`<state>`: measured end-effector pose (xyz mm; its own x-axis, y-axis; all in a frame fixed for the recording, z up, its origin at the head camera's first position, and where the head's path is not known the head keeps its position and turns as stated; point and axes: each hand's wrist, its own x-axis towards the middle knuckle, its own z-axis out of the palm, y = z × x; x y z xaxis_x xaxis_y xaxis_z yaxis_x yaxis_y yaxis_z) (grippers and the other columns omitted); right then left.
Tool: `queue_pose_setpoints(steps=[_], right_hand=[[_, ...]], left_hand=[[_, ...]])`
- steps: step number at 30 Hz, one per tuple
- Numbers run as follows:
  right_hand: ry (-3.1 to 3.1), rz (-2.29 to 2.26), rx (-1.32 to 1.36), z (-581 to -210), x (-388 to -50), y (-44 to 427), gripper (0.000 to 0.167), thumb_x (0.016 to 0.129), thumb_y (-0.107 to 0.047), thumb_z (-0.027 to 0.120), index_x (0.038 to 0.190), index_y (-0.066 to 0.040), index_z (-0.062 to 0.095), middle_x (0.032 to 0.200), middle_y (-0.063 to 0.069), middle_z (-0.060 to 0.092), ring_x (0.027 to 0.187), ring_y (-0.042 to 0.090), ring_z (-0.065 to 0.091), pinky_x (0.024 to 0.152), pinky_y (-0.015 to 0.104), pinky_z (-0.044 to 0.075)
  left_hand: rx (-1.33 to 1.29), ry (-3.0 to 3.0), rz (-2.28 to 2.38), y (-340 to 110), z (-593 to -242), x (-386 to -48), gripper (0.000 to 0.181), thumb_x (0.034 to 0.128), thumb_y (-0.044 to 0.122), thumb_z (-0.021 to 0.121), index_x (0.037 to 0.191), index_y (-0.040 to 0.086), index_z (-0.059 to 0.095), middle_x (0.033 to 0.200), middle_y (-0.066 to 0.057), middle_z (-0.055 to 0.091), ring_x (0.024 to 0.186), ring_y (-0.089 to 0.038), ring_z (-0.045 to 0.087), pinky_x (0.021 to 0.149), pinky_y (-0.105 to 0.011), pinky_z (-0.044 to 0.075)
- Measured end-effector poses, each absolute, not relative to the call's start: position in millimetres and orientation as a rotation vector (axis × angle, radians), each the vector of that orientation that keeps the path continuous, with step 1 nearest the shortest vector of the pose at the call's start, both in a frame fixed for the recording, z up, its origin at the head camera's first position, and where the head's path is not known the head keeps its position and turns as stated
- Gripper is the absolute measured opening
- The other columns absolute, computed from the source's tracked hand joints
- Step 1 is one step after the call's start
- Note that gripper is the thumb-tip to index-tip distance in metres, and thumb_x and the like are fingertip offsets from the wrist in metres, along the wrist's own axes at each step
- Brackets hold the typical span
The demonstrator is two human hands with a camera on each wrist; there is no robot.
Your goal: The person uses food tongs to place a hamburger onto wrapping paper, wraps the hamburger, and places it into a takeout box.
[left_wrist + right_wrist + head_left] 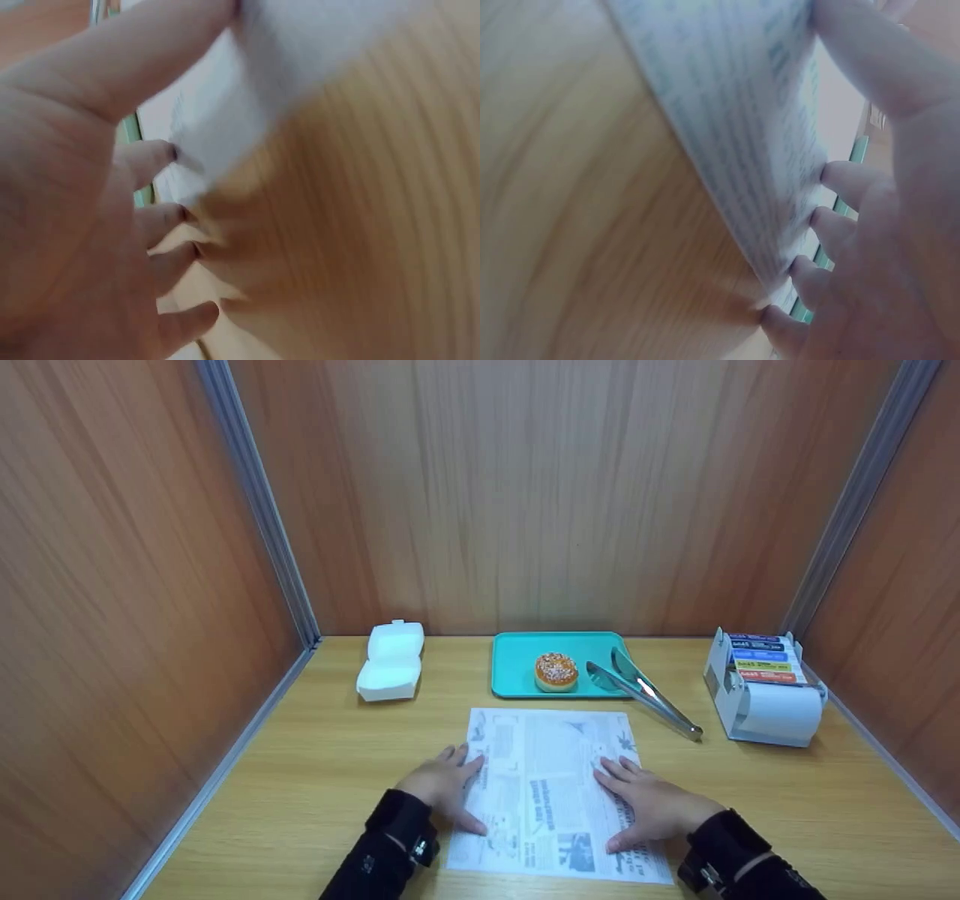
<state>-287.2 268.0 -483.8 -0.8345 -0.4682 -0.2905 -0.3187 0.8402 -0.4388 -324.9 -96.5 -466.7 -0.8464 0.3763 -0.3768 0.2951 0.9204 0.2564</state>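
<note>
left hand [442, 786], fingers spread and unclenched, rests along the left edge of the printed paper sheet [544, 757]; right hand [651, 804], equally spread, rests on its right edge. the sheet lies between them on the table [285, 787].

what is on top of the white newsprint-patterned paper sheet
The left hand overlaps the left edge of the sheet, the right hand the right edge. Any print directly beneath them is covered and cannot be seen.
</note>
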Motion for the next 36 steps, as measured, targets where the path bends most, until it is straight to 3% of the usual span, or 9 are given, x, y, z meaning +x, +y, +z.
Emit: queue_pose_setpoints(steps=[23,26,30,36], right_hand=[[2.616,-0.545,-0.58,-482.0,-287.9,265.5,0.116,0.078,-0.061,0.088,0.169,-0.016,0.032,0.178,0.011,0.016,0.162,0.049,0.009,0.123,0.073,0.019],[2.613,-0.533,-0.585,-481.9,-289.7,265.2,0.115,0.079,-0.061,0.087,0.169,-0.016,0.032,0.178,0.012,0.016,0.162,0.048,0.009,0.124,0.072,0.019],[2.607,-0.529,-0.549,-480.4,-290.2,263.8,0.115,0.079,-0.06,0.088,0.169,-0.017,0.032,0.178,0.01,0.016,0.162,0.047,0.009,0.124,0.071,0.021],[2.599,-0.538,-0.52,-477.4,-287.3,262.5,0.116,0.077,-0.059,0.09,0.169,-0.019,0.031,0.179,0.006,0.017,0.162,0.047,0.008,0.123,0.073,0.02]], left_hand=[[0.478,2.647,0.323,-105.1,-468.0,-329.2,0.121,0.0713,0.07,0.088,0.169,0.023,0.033,0.178,-0.014,0.016,0.164,-0.037,0.011,0.128,-0.061,0.022],[0.475,2.655,0.312,-101.2,-463.5,-336.2,0.115,0.0775,0.068,0.085,0.169,0.022,0.032,0.178,-0.014,0.016,0.163,-0.037,0.015,0.128,-0.06,0.023],[0.516,2.731,0.358,-94.0,-456.6,-355.7,0.097,0.0927,0.06,0.075,0.169,0.019,0.031,0.177,-0.016,0.018,0.162,-0.039,0.02,0.127,-0.061,0.025],[0.566,2.949,0.394,-84.6,-448.0,-392.4,0.074,0.1051,0.048,0.065,0.164,0.01,0.041,0.168,-0.018,0.039,0.156,-0.037,0.035,0.124,-0.059,0.033]])
